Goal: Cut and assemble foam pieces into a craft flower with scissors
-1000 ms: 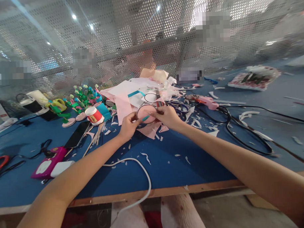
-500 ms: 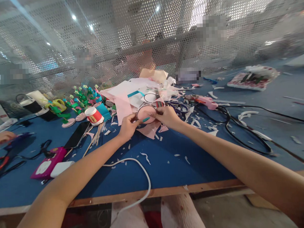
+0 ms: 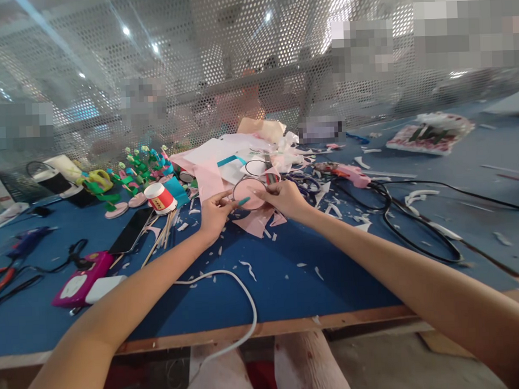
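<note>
The flat, round pink disc with a thin dark rim (image 3: pixel 243 188) is held up between the two hands, above the near edge of a heap of papers on the blue-topped counter (image 3: pixel 288 295). The right hand (image 3: pixel 287 200) has its fingers clamped on the disc's right side, the thumb reaching in over the pink face. The left hand (image 3: pixel 214 217) is at the opposite side, its thumb and forefinger close together at the left rim; whether they pinch the rim itself cannot be told. A small, narrow teal sliver (image 3: pixel 244 200) shows at the left thumb's tip, in front of the disc's lower left part. Just below the disc lie torn pale-pink paper scraps (image 3: pixel 255 224), and a larger pale-pink paper sheet (image 3: pixel 208 179) is behind the left hand. Farther left stand a red-and-white paper cup (image 3: pixel 160 199) and thin wooden sticks (image 3: pixel 162 236), near a black phone (image 3: pixel 132 230). A pink gun-shaped tool (image 3: pixel 356 175) with a black cord lies to the right, apart from the right hand.
</note>
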Action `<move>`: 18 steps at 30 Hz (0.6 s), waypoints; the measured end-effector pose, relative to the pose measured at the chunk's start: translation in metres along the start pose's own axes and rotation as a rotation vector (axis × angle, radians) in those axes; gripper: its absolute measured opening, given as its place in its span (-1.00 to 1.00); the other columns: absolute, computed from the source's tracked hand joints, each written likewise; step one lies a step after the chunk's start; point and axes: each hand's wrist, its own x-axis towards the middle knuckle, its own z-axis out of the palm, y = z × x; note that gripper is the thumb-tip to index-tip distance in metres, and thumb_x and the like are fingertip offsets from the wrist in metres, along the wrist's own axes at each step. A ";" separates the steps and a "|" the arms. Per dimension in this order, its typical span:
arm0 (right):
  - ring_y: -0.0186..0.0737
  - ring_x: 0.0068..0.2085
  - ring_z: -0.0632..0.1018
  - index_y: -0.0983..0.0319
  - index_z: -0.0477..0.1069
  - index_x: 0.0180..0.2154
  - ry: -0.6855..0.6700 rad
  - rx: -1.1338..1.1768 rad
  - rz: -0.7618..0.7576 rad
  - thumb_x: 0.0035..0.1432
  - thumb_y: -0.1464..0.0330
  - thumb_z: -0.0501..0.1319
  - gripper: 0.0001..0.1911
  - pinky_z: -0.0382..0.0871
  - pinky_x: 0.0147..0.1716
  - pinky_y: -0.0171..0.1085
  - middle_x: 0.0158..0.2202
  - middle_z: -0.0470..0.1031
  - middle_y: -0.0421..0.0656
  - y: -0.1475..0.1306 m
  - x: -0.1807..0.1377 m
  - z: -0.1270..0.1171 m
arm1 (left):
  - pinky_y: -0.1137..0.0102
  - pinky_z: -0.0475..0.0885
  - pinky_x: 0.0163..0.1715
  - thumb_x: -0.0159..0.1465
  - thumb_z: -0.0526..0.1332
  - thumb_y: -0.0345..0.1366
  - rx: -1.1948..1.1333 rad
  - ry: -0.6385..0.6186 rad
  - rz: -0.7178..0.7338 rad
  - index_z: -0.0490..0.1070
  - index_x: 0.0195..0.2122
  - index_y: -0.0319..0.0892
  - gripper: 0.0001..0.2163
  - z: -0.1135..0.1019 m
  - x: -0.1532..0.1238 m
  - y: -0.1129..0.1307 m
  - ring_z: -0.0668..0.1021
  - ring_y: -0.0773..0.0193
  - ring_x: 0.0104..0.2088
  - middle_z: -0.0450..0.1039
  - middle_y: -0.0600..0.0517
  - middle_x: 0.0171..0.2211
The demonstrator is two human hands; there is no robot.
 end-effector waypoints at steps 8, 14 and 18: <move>-0.30 -0.63 0.41 0.25 0.23 -0.73 0.110 0.220 0.149 -0.12 -0.01 0.17 -0.51 0.18 -0.67 -0.37 -0.73 0.36 -0.17 -0.003 0.000 -0.005 | 0.45 0.36 -0.46 -0.20 0.38 -0.28 -0.150 0.080 -0.091 0.51 -0.40 -0.29 -0.69 -0.001 0.003 -0.003 0.42 0.41 -0.58 0.43 0.08 -0.63; -0.26 -0.62 0.43 0.25 0.22 -0.73 0.098 0.250 0.136 -0.17 -0.04 0.20 -0.50 0.20 -0.68 -0.36 -0.72 0.37 -0.16 -0.002 0.000 -0.003 | 0.31 0.40 -0.19 -0.15 0.37 -0.15 -0.302 -0.043 -0.102 0.45 -0.20 -0.27 -0.52 0.002 0.002 -0.003 0.54 0.25 -0.33 0.53 -0.02 -0.40; -0.30 -0.64 0.39 0.24 0.18 -0.73 0.061 0.187 0.070 -0.17 -0.06 0.18 -0.48 0.13 -0.70 -0.37 -0.77 0.28 -0.21 0.001 -0.001 0.003 | 0.36 0.37 -0.13 -0.13 0.36 -0.13 -0.330 -0.189 -0.024 0.42 -0.18 -0.20 -0.53 0.005 0.001 -0.001 0.50 0.25 -0.17 0.49 -0.03 -0.21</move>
